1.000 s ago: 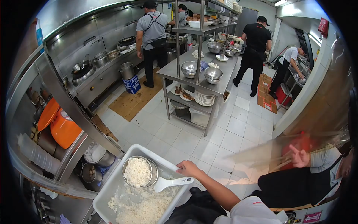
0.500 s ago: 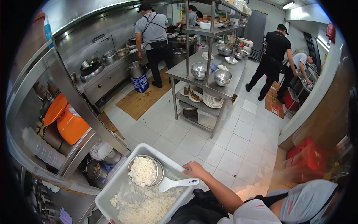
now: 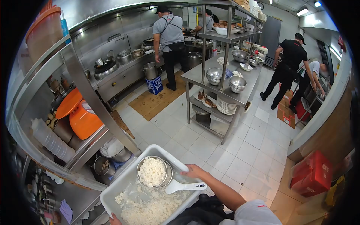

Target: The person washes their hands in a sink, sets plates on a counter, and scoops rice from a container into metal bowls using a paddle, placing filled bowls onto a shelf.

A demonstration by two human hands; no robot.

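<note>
A white plastic tub of cooked rice is held in front of me at the bottom. My right hand grips its right rim, fingers wrapped over the edge. At the lower left corner, my left hand is closed on the rim and partly cut off by the frame. Inside the tub, a metal bowl stands at the far end with a mound of rice in it. A white rice paddle lies beside the bowl, its handle resting over the right rim.
To my left is a steel shelf with an orange scale. Ahead stands a steel table with metal bowls and plates. A red bin is at right. Co-workers stand by the stove and at the right.
The surroundings have shifted right and slightly down in view. More of my left hand shows at the rim. Grey clothing at the lower right has largely left the view. Both holds look unchanged.
</note>
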